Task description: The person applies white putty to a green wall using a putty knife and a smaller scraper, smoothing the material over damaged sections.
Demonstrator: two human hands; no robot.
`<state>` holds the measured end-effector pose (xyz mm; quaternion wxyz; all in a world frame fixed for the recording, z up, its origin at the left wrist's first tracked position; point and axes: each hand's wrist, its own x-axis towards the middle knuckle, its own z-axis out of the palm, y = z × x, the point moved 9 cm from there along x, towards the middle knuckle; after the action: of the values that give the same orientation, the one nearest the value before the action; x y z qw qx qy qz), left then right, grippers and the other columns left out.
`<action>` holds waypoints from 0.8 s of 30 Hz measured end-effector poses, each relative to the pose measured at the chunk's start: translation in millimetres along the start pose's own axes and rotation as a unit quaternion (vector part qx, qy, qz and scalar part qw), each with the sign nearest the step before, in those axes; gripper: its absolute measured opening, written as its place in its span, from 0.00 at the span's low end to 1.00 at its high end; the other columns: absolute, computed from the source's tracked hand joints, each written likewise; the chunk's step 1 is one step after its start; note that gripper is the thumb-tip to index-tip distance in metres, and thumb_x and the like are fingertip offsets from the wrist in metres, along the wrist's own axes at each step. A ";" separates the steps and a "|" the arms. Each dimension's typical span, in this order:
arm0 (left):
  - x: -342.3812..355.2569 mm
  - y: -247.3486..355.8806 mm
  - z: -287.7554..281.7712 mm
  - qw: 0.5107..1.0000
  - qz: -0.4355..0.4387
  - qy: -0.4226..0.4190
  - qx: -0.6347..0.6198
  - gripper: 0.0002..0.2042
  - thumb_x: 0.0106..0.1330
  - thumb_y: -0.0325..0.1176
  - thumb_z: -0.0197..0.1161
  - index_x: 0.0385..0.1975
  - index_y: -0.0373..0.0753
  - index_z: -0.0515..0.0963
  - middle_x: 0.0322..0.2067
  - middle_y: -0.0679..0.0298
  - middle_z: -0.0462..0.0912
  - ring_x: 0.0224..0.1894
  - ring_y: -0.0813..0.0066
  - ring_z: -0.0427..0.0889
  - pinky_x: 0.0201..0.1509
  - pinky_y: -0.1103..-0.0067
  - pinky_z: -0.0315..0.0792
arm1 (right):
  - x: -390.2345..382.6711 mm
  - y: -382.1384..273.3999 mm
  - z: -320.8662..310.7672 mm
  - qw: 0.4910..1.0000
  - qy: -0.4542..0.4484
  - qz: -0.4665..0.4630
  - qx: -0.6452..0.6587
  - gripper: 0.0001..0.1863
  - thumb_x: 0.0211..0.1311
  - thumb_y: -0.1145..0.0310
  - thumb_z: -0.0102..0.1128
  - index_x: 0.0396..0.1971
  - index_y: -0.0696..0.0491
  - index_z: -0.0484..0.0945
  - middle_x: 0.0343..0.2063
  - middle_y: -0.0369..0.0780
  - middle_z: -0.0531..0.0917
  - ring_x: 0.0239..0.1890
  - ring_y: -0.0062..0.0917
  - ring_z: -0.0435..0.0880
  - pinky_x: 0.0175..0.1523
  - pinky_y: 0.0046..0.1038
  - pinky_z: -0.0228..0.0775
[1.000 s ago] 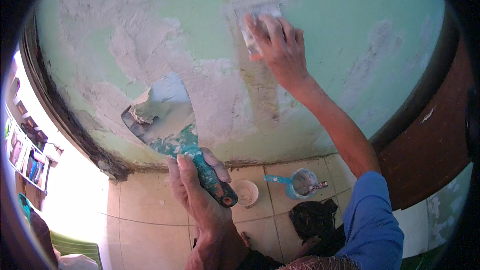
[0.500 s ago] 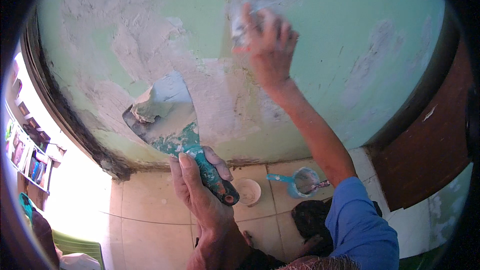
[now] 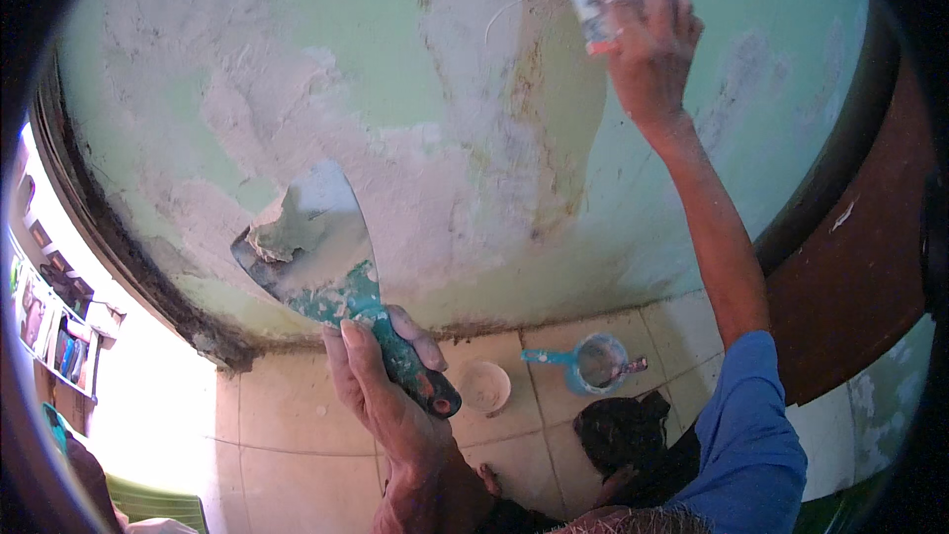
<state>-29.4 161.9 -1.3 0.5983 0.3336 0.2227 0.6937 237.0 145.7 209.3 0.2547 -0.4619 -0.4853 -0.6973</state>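
My left hand [image 3: 386, 381] is wrapped round the handle of a wide putty knife [image 3: 341, 287], its blade pointing up. A thick lump of pale putty [image 3: 287, 229] sits on that blade. Higher and to the right, my right hand [image 3: 654, 54] grips a flat scraper [image 3: 591, 12], smeared by motion, with a reddish edge near the fingers. The scraper is at the light green wall [image 3: 381, 59], which carries rough whitish patches of putty [image 3: 415, 163]. Beside it a brownish stained strip [image 3: 554, 109] runs down the wall.
On the tiled floor below stand a small white tub [image 3: 485, 388] and a blue dipper [image 3: 600, 361] with grey matter and a tool in it. A black bag [image 3: 621, 433] lies near them. Brown door [image 3: 840, 307] at right; shelf [image 3: 59, 336] beyond the left opening.
My right hand has swept right and slightly up across the wall with the scraper. More of the brownish strip shows. My left hand keeps its hold on the putty knife.
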 end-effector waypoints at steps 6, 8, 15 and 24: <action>1.3 -2.0 -0.4 1.000 -0.006 0.005 0.000 0.13 0.76 0.44 0.51 0.43 0.40 0.71 0.28 0.64 0.76 0.21 0.81 0.72 0.23 0.84 0.65 | 29.0 3.6 4.5 0.998 -0.016 0.047 -0.041 0.30 0.47 0.71 0.69 0.55 0.47 0.78 0.45 0.37 0.75 0.48 0.35 0.73 0.50 0.39 0.63; -3.4 -4.6 -4.1 1.000 -0.016 0.008 -0.002 0.13 0.75 0.44 0.51 0.43 0.40 0.71 0.28 0.64 0.76 0.21 0.81 0.72 0.23 0.84 0.65 | 11.7 -8.5 6.4 0.998 -0.041 0.047 -0.015 0.37 0.46 0.71 0.70 0.62 0.36 0.75 0.48 0.29 0.74 0.50 0.29 0.71 0.52 0.34 0.61; -3.7 7.3 -3.3 1.000 0.003 -0.015 -0.007 0.13 0.75 0.44 0.51 0.42 0.40 0.71 0.27 0.64 0.76 0.21 0.81 0.72 0.23 0.84 0.66 | -40.0 -43.5 -13.4 0.990 -0.111 -0.074 0.041 0.32 0.52 0.66 0.65 0.62 0.37 0.75 0.49 0.29 0.75 0.50 0.28 0.72 0.52 0.37 0.60; -2.0 0.5 -6.3 1.000 -0.009 -0.023 -0.010 0.13 0.75 0.45 0.52 0.42 0.40 0.71 0.29 0.64 0.77 0.21 0.80 0.73 0.23 0.84 0.67 | 34.3 0.6 -3.9 0.999 -0.018 -0.034 -0.017 0.37 0.45 0.74 0.67 0.61 0.35 0.76 0.48 0.28 0.76 0.50 0.29 0.72 0.52 0.34 0.61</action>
<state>-34.3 160.4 -5.7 0.6124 0.3416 0.2051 0.6828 220.7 145.2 239.8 0.2144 -0.4616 -0.4934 -0.7053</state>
